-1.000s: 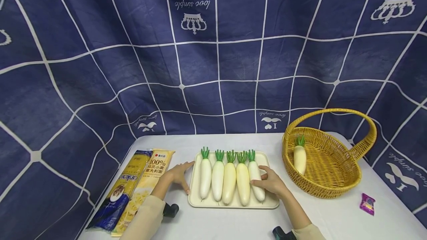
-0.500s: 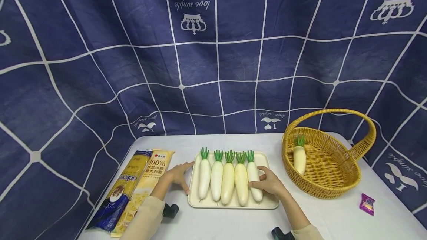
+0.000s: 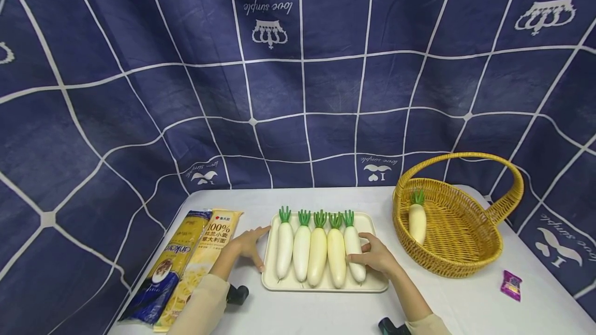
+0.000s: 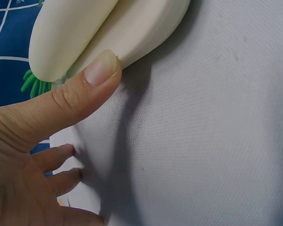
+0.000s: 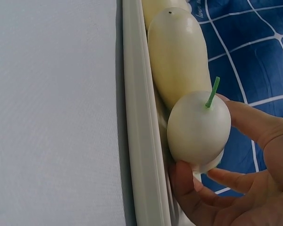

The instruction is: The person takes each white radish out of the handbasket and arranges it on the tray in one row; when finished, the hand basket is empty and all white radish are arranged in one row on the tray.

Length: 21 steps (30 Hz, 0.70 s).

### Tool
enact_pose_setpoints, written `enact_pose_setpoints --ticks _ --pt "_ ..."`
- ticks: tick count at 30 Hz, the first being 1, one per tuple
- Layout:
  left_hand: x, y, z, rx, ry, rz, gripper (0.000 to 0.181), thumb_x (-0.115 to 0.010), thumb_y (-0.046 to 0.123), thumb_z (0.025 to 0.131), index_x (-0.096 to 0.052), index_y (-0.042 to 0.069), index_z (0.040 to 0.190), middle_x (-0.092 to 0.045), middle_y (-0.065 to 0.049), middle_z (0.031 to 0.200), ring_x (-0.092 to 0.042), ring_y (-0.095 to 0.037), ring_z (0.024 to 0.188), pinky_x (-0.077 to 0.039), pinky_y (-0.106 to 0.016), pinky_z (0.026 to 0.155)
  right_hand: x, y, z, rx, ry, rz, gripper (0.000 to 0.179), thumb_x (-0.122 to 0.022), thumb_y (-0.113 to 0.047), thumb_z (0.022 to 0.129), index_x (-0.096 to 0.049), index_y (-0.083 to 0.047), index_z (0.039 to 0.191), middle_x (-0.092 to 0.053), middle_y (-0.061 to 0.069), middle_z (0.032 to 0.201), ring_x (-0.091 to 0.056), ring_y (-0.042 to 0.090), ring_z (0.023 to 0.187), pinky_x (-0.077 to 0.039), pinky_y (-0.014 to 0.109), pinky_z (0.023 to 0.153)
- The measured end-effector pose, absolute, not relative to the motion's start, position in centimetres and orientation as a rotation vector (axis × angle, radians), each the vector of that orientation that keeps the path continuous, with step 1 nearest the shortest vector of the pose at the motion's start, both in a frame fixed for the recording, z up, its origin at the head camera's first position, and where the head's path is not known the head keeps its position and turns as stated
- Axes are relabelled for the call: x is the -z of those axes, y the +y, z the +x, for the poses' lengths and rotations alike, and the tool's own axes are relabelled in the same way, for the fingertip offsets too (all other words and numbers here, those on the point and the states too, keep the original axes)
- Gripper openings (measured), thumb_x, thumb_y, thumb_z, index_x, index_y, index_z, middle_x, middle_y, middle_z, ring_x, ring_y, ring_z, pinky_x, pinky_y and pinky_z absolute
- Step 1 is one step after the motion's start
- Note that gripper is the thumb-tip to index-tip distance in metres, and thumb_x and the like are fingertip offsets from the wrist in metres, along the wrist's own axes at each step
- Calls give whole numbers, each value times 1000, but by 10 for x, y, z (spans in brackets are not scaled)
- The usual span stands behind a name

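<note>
Several white radishes with green tops lie side by side on a cream tray [image 3: 377, 283] in the head view. My right hand [image 3: 376, 256] holds the rightmost white radish [image 3: 353, 247], which sits against a yellower radish [image 3: 337, 260]. In the right wrist view, the fingers curl round that radish near its root end [image 5: 198, 127]. At the tray's left edge rests my left hand [image 3: 249, 246], its thumb and fingers spread and fairly straight. The left wrist view shows the left thumb [image 4: 101, 70] on the tray's rim beside a radish [image 4: 68, 37].
A wicker basket [image 3: 475, 268] with a raised handle stands at the right, one radish [image 3: 417, 224] inside. Near it lies a small purple packet [image 3: 511, 285]. Two pasta packs, one blue and gold [image 3: 163, 268] and one pale yellow [image 3: 205, 262], lie at the left. A blue curtain hangs behind.
The rightmost radish and my right hand have shifted slightly left, and the radishes beside it have edged left too. My left hand stays at the tray's edge.
</note>
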<state>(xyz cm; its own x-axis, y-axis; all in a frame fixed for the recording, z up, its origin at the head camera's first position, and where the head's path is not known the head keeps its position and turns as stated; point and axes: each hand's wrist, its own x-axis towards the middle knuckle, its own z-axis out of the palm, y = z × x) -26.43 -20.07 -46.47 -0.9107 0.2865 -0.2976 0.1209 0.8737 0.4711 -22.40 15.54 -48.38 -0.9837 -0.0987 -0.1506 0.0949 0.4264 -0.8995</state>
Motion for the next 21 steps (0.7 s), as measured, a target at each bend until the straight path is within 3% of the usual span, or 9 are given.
enact_pose_setpoints --ticks 12,21 --pt "465 -200 -263 -625 2684 285 113 -92 17 47 -36 7 144 -34 -27 145 -25 -52 133 -21 -62 110 485 154 -223 1567 2502 -17 83 -82 -17 68 -38 10 133 -55 18 92 -56 22 73 -52 32 57" --pt "466 -200 -265 -644 2681 284 113 -92 16 47 -36 7 145 -31 -28 146 -23 -52 133 -19 -62 110 482 160 -223 1512 2556 -34 76 -77 -27 76 -41 9 133 -58 19 95 -58 21 73 -55 33 59"
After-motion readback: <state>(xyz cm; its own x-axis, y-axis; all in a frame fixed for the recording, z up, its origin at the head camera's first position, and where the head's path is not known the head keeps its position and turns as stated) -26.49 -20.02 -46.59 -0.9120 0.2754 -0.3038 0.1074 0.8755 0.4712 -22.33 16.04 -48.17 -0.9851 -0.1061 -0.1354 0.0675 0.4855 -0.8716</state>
